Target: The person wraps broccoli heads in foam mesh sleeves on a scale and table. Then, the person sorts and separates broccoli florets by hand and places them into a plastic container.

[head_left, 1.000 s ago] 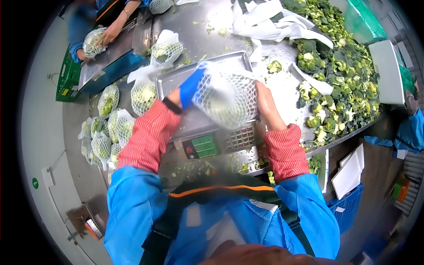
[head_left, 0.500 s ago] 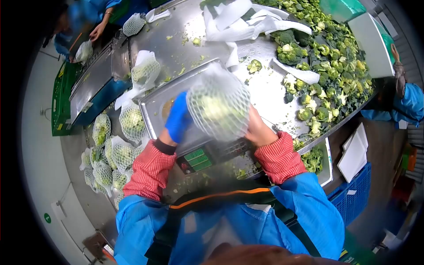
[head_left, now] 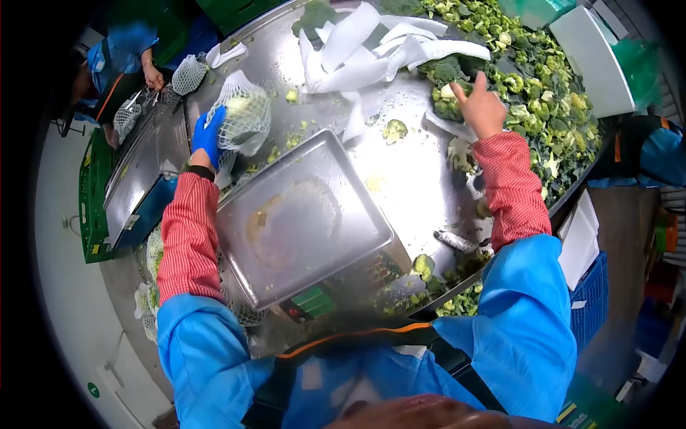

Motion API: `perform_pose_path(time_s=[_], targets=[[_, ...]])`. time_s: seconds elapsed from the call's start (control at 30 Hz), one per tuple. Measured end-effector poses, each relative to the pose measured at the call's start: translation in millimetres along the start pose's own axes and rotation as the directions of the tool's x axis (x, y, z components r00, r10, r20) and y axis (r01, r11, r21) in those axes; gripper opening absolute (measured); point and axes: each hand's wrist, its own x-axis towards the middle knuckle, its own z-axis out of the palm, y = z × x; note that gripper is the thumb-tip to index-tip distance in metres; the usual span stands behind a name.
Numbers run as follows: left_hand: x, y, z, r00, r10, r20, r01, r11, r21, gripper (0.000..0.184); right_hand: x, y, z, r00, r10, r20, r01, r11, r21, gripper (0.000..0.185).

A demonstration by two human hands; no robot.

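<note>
Several portions are already enclosed in white mesh: the netted bundle [head_left: 245, 121] at the left hand [head_left: 206, 137], others [head_left: 153, 250] beside the left forearm, and one [head_left: 189, 75] towards the far left of the worktop [head_left: 421, 187]. What is left loose is plain too: a broad heap of broccoli [head_left: 543, 107] along the right side, a lone floret [head_left: 394, 131] out in the middle, and spare net sleeves [head_left: 354, 43] tangled near the far edge. The netted bundle at the left hand is just beyond the far left part of the metal tray [head_left: 300, 222] of the scale; whether its underside rests on anything cannot be told. Its long axis runs roughly from far to near, leaning a little so that the near end sits further right; which end is the mesh's closed one is unclear. The left grip, in a blue glove, is mostly closed, fingers bent onto the mesh at the bundle's left side. The right hand [head_left: 483, 109] has an open grip, thumb and forefinger spread, over the heap's left border beside a broccoli head [head_left: 448, 107], and contact there cannot be made out. Past the left side, a co-worker's hand [head_left: 153, 76] is near another netted bundle [head_left: 127, 119].
</note>
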Motion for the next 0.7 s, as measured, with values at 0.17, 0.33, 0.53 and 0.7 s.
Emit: perform_pose_path(time_s=[0.17, 0.33, 0.53, 0.7], targets=[[1.4, 15.4, 42.7, 0.755, 0.588, 0.291, -0.323, -0.053, 0.945, 0.065, 29.5, 23.3, 37.0, 0.918, 0.16, 0.362, -0.332, 0.809, 0.485, 0.076], [2.2, -21.5, 175.0, 0.333, 0.366, 0.869, -0.905, -0.133, 0.403, 0.066, 37.8, 64.4, 99.4, 0.998, 0.06, 0.03, -0.063, 0.679, 0.731, 0.053], [37.0, -84.9, 245.6, 0.439, 0.215, 0.873, -0.831, -0.273, 0.485, 0.046, -39.2, 11.1, -9.0, 0.953, 0.05, 0.298, -0.301, 0.243, 0.922, 0.045], [-19.9, 19.8, 196.2, 0.59, 0.551, 0.59, -0.801, 0.304, 0.516, 0.04, -146.6, -58.9, -51.7, 0.721, -0.545, 0.427, -0.338, 0.261, 0.904, 0.038]])
